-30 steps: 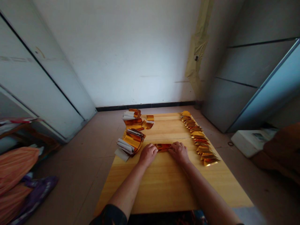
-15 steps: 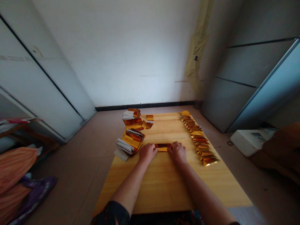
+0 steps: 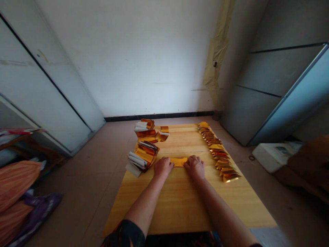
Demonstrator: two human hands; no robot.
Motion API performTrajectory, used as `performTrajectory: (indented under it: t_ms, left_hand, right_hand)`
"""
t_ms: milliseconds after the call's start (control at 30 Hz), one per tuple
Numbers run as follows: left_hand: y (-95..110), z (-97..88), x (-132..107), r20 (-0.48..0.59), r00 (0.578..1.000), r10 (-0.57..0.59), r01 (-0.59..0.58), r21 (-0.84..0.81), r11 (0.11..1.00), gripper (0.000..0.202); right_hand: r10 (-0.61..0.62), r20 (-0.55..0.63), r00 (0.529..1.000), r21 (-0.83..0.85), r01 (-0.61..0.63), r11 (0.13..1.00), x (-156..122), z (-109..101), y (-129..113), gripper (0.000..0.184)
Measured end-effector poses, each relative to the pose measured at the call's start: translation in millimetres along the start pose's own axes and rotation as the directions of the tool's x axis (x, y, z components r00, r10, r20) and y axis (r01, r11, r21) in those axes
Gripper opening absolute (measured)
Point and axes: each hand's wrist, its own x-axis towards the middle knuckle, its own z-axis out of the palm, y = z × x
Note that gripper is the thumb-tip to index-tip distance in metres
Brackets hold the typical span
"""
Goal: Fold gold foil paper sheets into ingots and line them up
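A narrow, flat strip of shiny gold foil-faced paper [image 3: 178, 162] lies across the middle of the pale yellow wooden table [image 3: 180, 206], between the person's two bare hands. The left hand [image 3: 163, 167] grasps its left end and the right hand [image 3: 195, 167] its right end, both with fingers bent and knuckles up; how hard they pinch cannot be told, as the fingertips are partly hidden.

The strip looks very light and thin — more a sheet to be steered than a load to be carried. It is probably soft enough to bend under slight pressure, yet likely to keep a crease once pressed. The glossy face may slide under dry fingers, and a sharp tug could tear or wrinkle it. The two ends seem the best hold, thumbs on the near edge, with an even, gentle press.

Beside the left hand, a curled bundle of gold sheets with pale grey backs [image 3: 146, 155] fans open; its loose leaves would likely slip apart if lifted by one edge. Along the table's right side stands a row of pointed, folded gold paper pieces [image 3: 220, 153] — probably easily crushed, so best taken lightly.
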Motion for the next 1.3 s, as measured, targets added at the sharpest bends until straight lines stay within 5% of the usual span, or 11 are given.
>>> performTrajectory:
  t_ms: [267, 433, 633, 1133, 1300]
  left_hand:
    - [2, 4.2, -9, -0.088, 0.996, -0.009, 0.01, 0.01, 1.0, 0.02]
    - [4, 10.4, -14, -0.212, 0.967, 0.145, -0.132, 0.073, 0.989, 0.011]
    - [4, 17.7, -8, -0.149, 0.94, 0.308, -0.302, 0.059, 0.951, 0.017]
    - [-8, 13.2, -27, -0.174, 0.925, 0.338, -0.339, 0.024, 0.94, 0.024]
    - [-6, 11.8, -35, -0.197, 0.915, 0.352, -0.345, 0.07, 0.936, 0.028]
  right_hand:
    - [0.02, -0.013, 1.0, 0.048, -0.02, 0.999, 0, 6, 4, 0.008]
    - [-0.031, -0.037, 0.999, 0.089, 0.034, 0.995, -3, 3, 4, 0.011]
    - [-0.051, 0.004, 0.999, 0.098, 0.051, 0.994, -6, -5, 2, 0.013]
    - [0.013, -0.013, 1.0, -0.047, -0.014, 0.999, -5, 0, -15, 0.014]
    - [0.077, -0.039, 0.996, -0.054, -0.079, 0.995, -7, 0, -27, 0.036]
